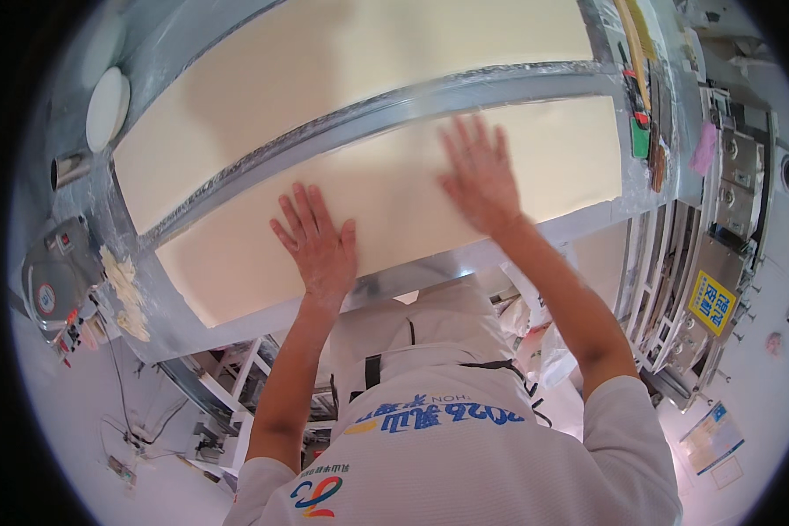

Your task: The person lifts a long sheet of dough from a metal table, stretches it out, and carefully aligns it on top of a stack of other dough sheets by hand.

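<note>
A long, pale yellow sheet of rolled dough (394, 206) lies along the near side of a metal worktable (600, 210). On its left part rests my left hand (316, 237), palm down with the fingers stretched out. My right hand (480, 175) is over the sheet's right half, fingers spread and a little smeared by motion; whether it touches the dough I cannot tell. Neither hand holds anything. Beyond a floury strip of bare metal lies a second wide dough sheet (394, 53), cut off by the top of the view.
At the table's right end lie a long brush (636, 53) and a green-and-red tool (640, 131). A white round lid (108, 108) and a metal cylinder (70, 169) are at the left, near dough scraps (124, 294) and a grey machine (57, 280). Steel equipment (735, 184) stands to the right.
</note>
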The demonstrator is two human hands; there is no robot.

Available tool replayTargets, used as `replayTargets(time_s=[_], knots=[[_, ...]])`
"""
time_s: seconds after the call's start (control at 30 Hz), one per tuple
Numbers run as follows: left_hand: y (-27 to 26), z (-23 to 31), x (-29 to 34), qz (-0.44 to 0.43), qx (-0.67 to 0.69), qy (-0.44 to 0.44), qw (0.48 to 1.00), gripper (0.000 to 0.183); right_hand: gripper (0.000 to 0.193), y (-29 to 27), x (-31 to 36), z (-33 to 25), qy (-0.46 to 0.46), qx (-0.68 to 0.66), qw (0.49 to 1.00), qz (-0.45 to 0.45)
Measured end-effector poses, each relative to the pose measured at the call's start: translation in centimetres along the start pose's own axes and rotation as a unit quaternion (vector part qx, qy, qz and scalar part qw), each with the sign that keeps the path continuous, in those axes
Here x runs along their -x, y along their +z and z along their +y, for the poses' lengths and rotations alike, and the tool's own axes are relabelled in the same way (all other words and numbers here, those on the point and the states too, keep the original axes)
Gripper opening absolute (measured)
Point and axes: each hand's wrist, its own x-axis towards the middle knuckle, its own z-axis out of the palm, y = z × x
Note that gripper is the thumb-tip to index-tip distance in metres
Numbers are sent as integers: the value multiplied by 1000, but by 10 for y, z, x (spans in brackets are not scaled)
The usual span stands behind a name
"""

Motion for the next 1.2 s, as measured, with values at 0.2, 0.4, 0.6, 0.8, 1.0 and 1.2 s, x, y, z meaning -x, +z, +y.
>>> replayTargets(time_s=[0.2, 0.4, 0.6, 0.8, 1.0, 1.2], knots=[[4, 76, -18, -78, -6, 105, 991, 84, 75, -17, 40, 63, -58, -66, 995, -47], [11, 124, -46, -89, 9, 124, 988, 86, 81, -30, 25, 148, 32, -13, 998, 57], [14, 128, -44, -86, 9, 96, 992, 85, 80, -42, 52, 140, 11, -75, 997, -14], [10, 153, -63, -20, 91, 113, 989, 67, 65, -37, 15, 189, 71, -66, 982, 161], [11, 243, -142, 18, 234, 187, 954, 50, 46, -46, -2, 208, 15, -120, 982, 147], [29, 279, -189, 27, 254, 182, 950, 43, 44, -50, -7, 214, 7, -173, 974, 146]])
